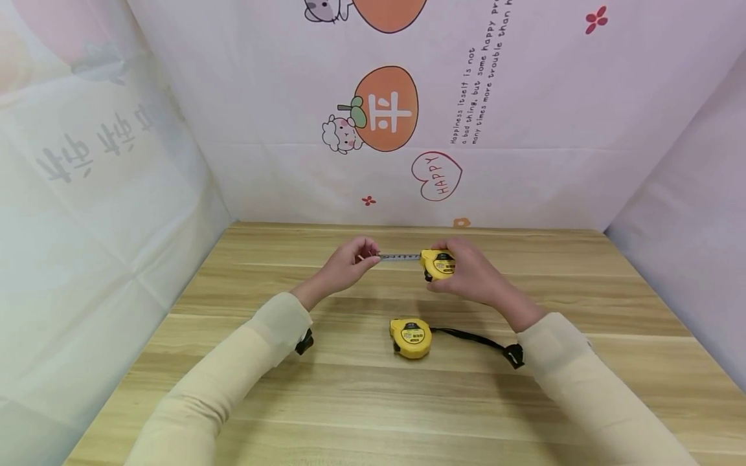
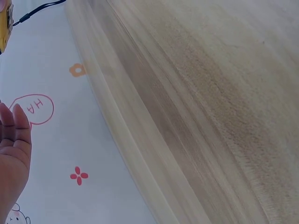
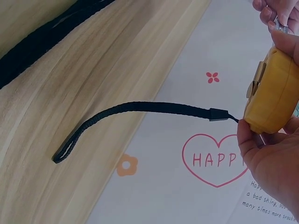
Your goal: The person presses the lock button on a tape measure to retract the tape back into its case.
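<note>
In the head view my right hand (image 1: 469,272) grips a yellow tape measure (image 1: 437,264) by its case, above the far part of the table. A short length of its blade (image 1: 401,257) is drawn out to the left, and my left hand (image 1: 350,262) pinches the blade's end between thumb and fingers. The right wrist view shows the yellow case (image 3: 271,93) from the side, with a black wrist strap (image 3: 163,107) hanging from it. A second yellow tape measure (image 1: 411,338) lies on the table nearer to me, its blade in, its black strap (image 1: 472,336) stretching right.
The wood-grain table (image 1: 350,414) ends at a printed cloth (image 1: 280,175) standing behind it. More cloth hangs along the left and right sides. A small black piece (image 1: 304,342) shows beside the left sleeve; another black end (image 1: 514,355) lies by the right sleeve.
</note>
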A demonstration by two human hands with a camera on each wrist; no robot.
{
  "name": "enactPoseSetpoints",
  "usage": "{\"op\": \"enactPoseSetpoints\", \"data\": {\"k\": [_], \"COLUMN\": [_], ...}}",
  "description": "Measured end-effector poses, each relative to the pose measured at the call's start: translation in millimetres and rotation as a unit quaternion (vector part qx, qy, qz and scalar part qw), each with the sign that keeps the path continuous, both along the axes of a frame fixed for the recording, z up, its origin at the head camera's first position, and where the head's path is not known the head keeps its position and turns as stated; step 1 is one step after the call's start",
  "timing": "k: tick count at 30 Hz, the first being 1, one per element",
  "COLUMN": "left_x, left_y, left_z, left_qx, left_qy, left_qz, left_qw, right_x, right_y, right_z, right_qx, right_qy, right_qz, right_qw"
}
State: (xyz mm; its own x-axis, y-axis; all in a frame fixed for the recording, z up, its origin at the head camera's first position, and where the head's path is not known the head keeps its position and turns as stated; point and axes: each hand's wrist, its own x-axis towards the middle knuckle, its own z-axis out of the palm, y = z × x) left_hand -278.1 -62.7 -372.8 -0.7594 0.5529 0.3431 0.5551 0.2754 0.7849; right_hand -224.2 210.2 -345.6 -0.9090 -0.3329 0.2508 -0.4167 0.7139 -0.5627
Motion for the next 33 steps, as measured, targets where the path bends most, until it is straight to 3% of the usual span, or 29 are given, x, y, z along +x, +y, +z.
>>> {"op": "enactPoseSetpoints", "data": {"k": [21,33], "left_x": [1.7,-0.5], "left_y": [6.0,9.6], "left_z": [1.7,-1.7], "left_qx": [0.006,0.011], "left_qy": [-0.001,0.002], "left_qz": [-0.002,-0.014], "left_qw": [1.0000,0.9998], "right_x": [-0.2,0.6], "right_y": [-6.1,-8.9], "right_z": [-1.3,-0.8], "right_qx": [-0.011,-0.011], "right_qy": [0.010,-0.007], "right_qz": [0.006,0.000], "right_qw": [1.000,1.000]}}
